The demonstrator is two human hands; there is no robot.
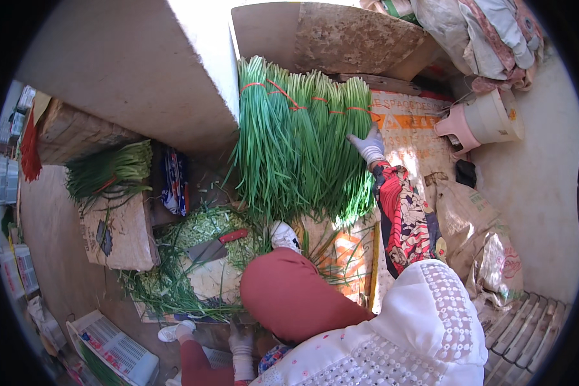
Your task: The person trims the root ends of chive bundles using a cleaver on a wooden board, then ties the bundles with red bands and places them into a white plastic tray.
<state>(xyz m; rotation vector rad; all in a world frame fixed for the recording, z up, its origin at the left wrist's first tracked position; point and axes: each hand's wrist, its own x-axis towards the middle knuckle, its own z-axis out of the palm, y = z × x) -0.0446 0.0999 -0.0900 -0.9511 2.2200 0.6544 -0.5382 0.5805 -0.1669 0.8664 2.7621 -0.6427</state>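
Observation:
Several bundles of long green garlic chives (296, 141), tied with red bands, lie side by side ahead of me. My right hand (368, 145), in a pale glove, rests against the right edge of the rightmost bundle, thumb apart from the fingers. Low in the view, beside my bent leg, my gloved left hand (240, 341) hangs in shade; its fingers look stretched out and nothing shows in them. A cleaver (207, 251) with a red handle lies on a board (206, 281) among cut chive ends and loose leaves (174, 293), left of my knee.
Another chive bundle (112, 168) sits on a cardboard box (119, 238) at left. A white crate (116, 347) stands lower left. A pink-and-white bucket (489, 121) lies tipped at right, near sacks (469, 219) and a metal rack (524, 334). A pale partition (141, 71) rises at upper left.

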